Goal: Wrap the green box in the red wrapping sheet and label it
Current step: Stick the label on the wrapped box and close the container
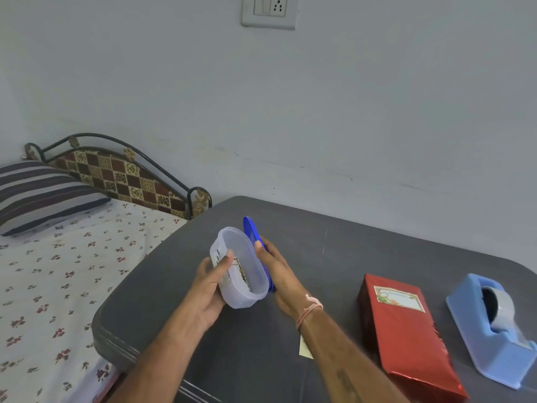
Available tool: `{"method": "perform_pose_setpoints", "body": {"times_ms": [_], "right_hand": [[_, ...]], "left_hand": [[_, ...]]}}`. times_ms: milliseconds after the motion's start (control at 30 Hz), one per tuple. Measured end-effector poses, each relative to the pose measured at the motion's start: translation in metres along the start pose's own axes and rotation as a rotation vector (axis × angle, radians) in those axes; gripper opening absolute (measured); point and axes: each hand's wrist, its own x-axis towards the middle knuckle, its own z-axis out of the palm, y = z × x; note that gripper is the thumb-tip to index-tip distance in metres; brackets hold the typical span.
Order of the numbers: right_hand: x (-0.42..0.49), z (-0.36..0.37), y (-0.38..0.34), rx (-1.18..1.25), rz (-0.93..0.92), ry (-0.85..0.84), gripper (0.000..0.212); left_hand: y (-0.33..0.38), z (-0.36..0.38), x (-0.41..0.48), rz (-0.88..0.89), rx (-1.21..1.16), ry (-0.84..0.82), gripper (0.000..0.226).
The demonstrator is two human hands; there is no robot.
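Judging by what lies on the grey table [319,234], the wrapping looks finished: the red-wrapped box [406,335] rests at the near right with no green showing, a label [399,298] stuck at its far end, just left of the blue tape dispenser [491,330]. Little seems left but tidying. The left hand [209,289] curls round a translucent tub [247,286], lifted off the table; the right hand [279,271] pinches the blue lid [251,231] between thumb and fingers, against the tub's rim.

Translucent tub [247,257] in left hand [207,289], blue lid [251,231] in right hand [280,274], labelled red-wrapped box [406,333] beside tape dispenser [491,330]
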Motion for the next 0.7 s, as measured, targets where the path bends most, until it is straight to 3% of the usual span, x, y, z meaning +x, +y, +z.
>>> {"method": "perform_pose_setpoints", "body": {"times_ms": [133,367,700], "right_hand": [[-0.011,0.003,-0.002,-0.176,-0.041,-0.060,0.043],[-0.030,0.008,0.006,-0.535,-0.132,-0.022,0.058],[-0.049,0.010,-0.002,-0.401,-0.098,-0.020,0.049]], "left_hand": [[-0.003,0.007,-0.008,-0.078,-0.173,-0.059,0.051],[-0.011,0.019,-0.012,0.055,-0.092,0.017,0.043],[-0.016,0.028,-0.020,0.146,-0.010,0.021,0.040]]}}
